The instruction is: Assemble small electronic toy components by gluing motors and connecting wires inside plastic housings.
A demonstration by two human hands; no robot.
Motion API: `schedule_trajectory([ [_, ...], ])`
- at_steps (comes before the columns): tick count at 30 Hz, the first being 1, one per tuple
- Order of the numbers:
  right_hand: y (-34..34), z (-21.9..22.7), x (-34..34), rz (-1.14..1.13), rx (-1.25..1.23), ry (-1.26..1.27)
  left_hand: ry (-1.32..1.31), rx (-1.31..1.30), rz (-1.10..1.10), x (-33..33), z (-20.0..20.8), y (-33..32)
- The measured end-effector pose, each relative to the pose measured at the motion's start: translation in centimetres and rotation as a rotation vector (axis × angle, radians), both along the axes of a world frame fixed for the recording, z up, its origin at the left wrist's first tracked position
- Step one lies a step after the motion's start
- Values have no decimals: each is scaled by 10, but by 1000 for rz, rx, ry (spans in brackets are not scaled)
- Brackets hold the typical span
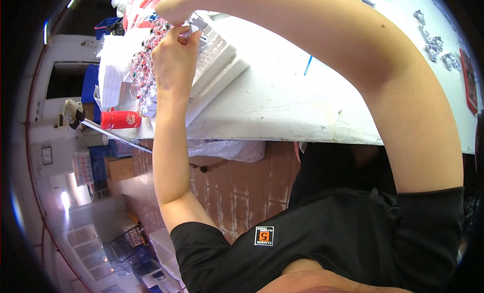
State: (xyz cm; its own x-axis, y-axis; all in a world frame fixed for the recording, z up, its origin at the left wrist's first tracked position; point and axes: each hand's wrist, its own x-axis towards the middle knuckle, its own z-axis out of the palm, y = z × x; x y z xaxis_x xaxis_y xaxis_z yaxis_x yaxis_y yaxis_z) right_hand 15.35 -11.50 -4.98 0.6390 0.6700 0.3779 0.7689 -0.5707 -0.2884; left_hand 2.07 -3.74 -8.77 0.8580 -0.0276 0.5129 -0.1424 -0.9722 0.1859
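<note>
Hands: left (174, 58), right (171, 11) pinching small part over white foam tray (222, 61).

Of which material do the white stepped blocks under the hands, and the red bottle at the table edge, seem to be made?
The white stepped blocks look like foam: matte, thick, with ridged surfaces and soft edges. The red bottle seems glossy plastic, since it shows bright highlights, though coated metal is possible. The left hand rests against the blocks.
</note>
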Motion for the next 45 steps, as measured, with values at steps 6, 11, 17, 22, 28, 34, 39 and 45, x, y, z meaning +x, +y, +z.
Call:
schedule_trajectory([
  [6, -14, -2, -14, 19, -5, -71, 31, 196, 41, 12, 1, 4],
  [11, -49, -3, -11, 23, -1, -127, 103, 183, 117, 22, 8, -19],
  [17, -122, -1, -108, 124, 398, 22, -70, 142, 240, 14, -6, -23],
  [22, -198, -63, -232, 510, 117, -39, -152, 158, 330, 11, -22, -31],
  [28, -286, -153, -321, 1016, 1, 53, -312, 61, 238, 4, -38, -31],
  [34, -298, -173, -299, 892, -607, 84, -293, 108, 295, 8, -39, -37],
  [39, -294, -175, -301, 912, -785, 178, -167, 173, 403, 12, -25, -48],
  [45, -290, -193, -305, 1079, -970, 159, -131, 263, 434, 12, -15, -43],
])
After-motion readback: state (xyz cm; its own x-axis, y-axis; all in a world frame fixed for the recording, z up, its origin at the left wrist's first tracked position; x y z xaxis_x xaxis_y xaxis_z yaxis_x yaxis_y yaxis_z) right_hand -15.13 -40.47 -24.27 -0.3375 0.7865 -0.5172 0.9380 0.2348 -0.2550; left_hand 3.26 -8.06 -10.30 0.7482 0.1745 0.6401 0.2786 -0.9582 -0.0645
